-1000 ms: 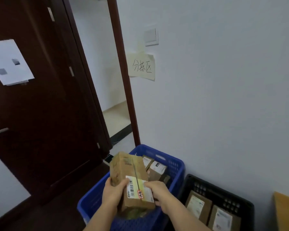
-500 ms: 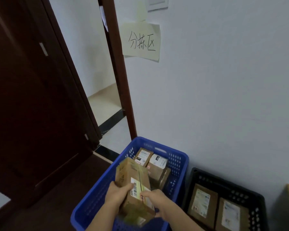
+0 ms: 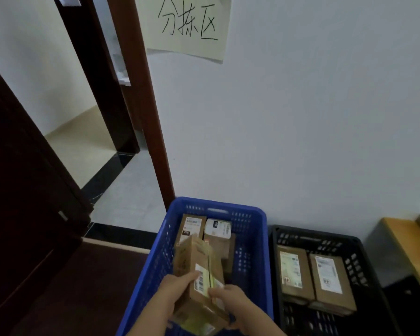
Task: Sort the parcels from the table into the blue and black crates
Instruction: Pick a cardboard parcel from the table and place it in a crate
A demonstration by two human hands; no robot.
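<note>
A long brown cardboard parcel [image 3: 194, 263] with a white barcode label is held inside the blue crate [image 3: 252, 238], over its near half. My left hand [image 3: 175, 291] grips its left side and my right hand [image 3: 230, 300] grips its right side. At the crate's far end lie several smaller parcels [image 3: 216, 229] with white labels. The black crate [image 3: 313, 235] stands right beside the blue one and holds two brown labelled parcels [image 3: 313, 277] lying flat.
Both crates sit on the floor against a white wall with a handwritten paper sign [image 3: 189, 25]. A dark wooden door [image 3: 22, 190] stands open at the left beside a brown door frame [image 3: 143, 105]. A yellow wooden table edge [image 3: 407, 246] is at the far right.
Both hands have lowered the parcel down into the blue crate. My head has tilted down and moved closer, so the crates fill more of the view.
</note>
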